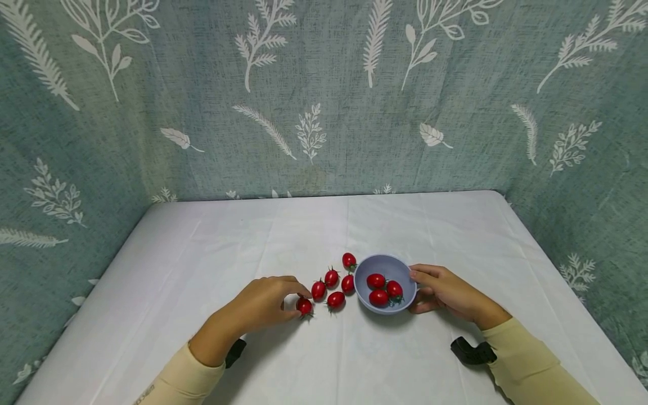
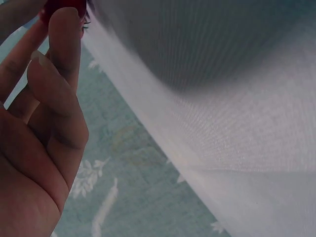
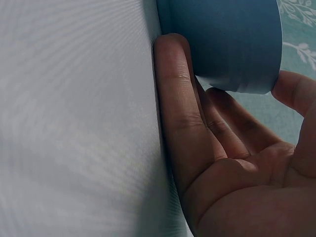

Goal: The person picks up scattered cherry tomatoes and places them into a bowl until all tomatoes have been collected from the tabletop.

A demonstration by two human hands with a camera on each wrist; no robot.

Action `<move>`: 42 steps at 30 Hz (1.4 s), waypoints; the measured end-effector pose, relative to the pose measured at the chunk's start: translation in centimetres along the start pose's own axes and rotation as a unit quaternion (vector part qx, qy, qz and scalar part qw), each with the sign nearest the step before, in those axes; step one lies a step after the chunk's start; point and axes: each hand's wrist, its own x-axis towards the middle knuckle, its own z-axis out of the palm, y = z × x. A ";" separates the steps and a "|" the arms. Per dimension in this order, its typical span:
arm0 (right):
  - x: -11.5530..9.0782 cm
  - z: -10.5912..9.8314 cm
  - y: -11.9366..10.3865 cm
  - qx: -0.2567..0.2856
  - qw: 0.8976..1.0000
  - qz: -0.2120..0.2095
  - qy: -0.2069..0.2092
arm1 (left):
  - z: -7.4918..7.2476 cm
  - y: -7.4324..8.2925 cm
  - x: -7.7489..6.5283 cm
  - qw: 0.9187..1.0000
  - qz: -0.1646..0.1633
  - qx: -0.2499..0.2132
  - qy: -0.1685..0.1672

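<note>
Behind and to both sides, green-grey cloth point(image 1: 202, 73) with white leaf prints; one piece or several, hard to tell

Below, one table point(image 1: 228, 236) under a white, lightly creased cover

At the near edge, two pale yellow sleeves point(image 1: 534, 365), each with a black strap-like piece point(image 1: 473, 352) near the cuff

Two hands in view: right hand point(image 1: 445, 289) curled about the right side of a bowl point(image 1: 397, 270), thumb at the rim, other fingers low along the wall; left hand point(image 1: 265, 304) pinching a tomato point(image 1: 304, 305) between thumb and fingertip, remaining fingers bent

One blue-grey bowl, right of the table's middle, just beside the loose fruit; resting flat or slightly raised, hard to tell; probably light and stiff, smooth enough to slide on the cover; best held by rim and outer wall together

Nine small red tomatoes visible: three inside the bowl, five loose tomatoes point(image 1: 336, 301) on the cover to its left, one in the left hand's pinch, left of the rest; likely light, firm yet easily bruised, slick-skinned and apt to roll; best taken across the plump middle with gentle fingertips

Smallest of all, green stalk tops point(image 1: 398, 300) on several tomatoes; too fine for a sure count, probably flimsy and poor as a handhold
</note>
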 end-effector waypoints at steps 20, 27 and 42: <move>-0.1 0.1 -0.1 -0.004 1.000 0.010 0.010 | 0.4 0.0 0.1 0.999 0.007 0.033 0.023; 0.0 0.1 -0.1 -0.004 1.000 0.009 0.009 | 0.1 -0.1 0.1 0.999 0.014 0.021 0.037; 0.0 0.0 0.0 -0.007 1.000 0.011 0.013 | -0.3 1.2 1.2 0.996 0.035 0.012 0.082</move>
